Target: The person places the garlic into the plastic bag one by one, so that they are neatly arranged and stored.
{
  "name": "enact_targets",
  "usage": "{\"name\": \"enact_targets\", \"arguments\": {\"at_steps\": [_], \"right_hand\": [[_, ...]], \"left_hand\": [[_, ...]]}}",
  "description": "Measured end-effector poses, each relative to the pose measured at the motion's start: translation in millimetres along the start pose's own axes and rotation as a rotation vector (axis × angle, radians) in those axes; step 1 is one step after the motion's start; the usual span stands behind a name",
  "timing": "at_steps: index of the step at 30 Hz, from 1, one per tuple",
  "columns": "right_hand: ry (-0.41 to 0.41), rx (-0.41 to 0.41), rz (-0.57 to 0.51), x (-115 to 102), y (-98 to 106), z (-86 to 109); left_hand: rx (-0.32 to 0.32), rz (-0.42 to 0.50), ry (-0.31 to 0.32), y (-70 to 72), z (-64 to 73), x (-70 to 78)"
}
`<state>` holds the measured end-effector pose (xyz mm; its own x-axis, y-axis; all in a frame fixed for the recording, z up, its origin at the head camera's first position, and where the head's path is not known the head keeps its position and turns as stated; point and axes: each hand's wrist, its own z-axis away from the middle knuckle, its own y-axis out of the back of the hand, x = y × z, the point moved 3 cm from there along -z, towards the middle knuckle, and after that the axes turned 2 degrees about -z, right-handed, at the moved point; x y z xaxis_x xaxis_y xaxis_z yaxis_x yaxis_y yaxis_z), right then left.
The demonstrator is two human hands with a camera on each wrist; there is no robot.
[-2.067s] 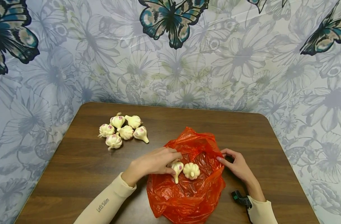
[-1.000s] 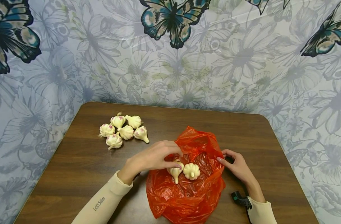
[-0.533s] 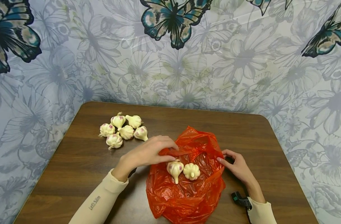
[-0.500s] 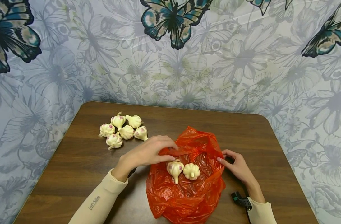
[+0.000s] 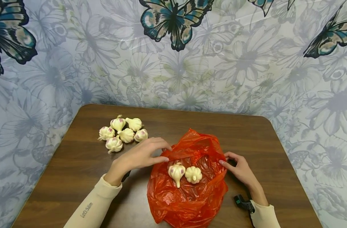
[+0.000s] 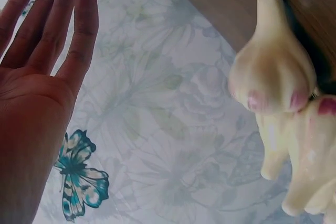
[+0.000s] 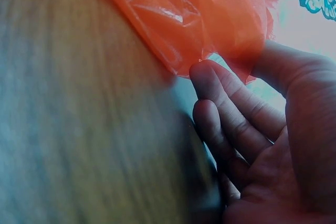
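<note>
A red plastic bag (image 5: pixel 187 202) lies with its mouth spread on the table, and two garlic bulbs, one purple-marked (image 5: pixel 176 172) and one paler (image 5: pixel 193 174), rest side by side in it. My left hand (image 5: pixel 142 154) is at the bag's left rim, fingers extended and holding nothing; its wrist view shows the fingers (image 6: pixel 86 30) straight. On the opposite side, my right hand (image 5: pixel 241 169) pinches the bag's right edge between thumb and fingers, seen close up in the right wrist view where the bag (image 7: pixel 189 19) hangs at the fingertips.
Several garlic bulbs (image 5: pixel 126 135) lie in a cluster at the back left of the brown table (image 5: pixel 241 133), just beyond my left hand. A black camera (image 5: pixel 243 202) is strapped to my right wrist. A butterfly-patterned cloth (image 5: pixel 190 79) hangs behind the table.
My left hand has let go of the purple-marked garlic bulb, leaving it in the bag, and has drawn back left to the rim. The right hand keeps its pinch on the bag's edge.
</note>
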<state>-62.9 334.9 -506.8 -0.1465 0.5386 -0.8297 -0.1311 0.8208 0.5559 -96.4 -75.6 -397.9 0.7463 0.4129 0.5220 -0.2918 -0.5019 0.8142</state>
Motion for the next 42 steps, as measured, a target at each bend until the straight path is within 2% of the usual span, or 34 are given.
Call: {"name": "enact_targets", "arguments": {"at_steps": [7,15,23,29,32,37,42], "right_hand": [[-0.009,-0.007,-0.012,0.7,-2.8,-1.0],[-0.029,0.007,-0.005,-0.4,-0.6,-3.6],[-0.040,0.000,-0.007,-2.4,-1.6,-4.8],[-0.028,0.003,0.005,-4.2,-1.5,-6.7],[-0.024,0.000,0.009,-5.2,-1.4,-7.5],[-0.034,-0.003,0.011,-5.9,-0.3,-7.8],[-0.040,-0.001,0.016,-5.9,0.0,-6.5]], "left_hand": [[0.035,0.015,0.050,14.1,14.9,-18.1],[0.118,0.005,0.101,38.0,39.7,-45.7],[0.192,-0.013,0.197,65.5,65.4,-71.5],[0.242,-0.063,0.231,84.7,79.8,-83.2],[0.262,-0.077,0.275,93.8,89.6,-88.4],[0.280,-0.066,0.391,107.4,106.2,-98.8],[0.254,-0.076,0.427,117.5,118.0,-105.9]]}}
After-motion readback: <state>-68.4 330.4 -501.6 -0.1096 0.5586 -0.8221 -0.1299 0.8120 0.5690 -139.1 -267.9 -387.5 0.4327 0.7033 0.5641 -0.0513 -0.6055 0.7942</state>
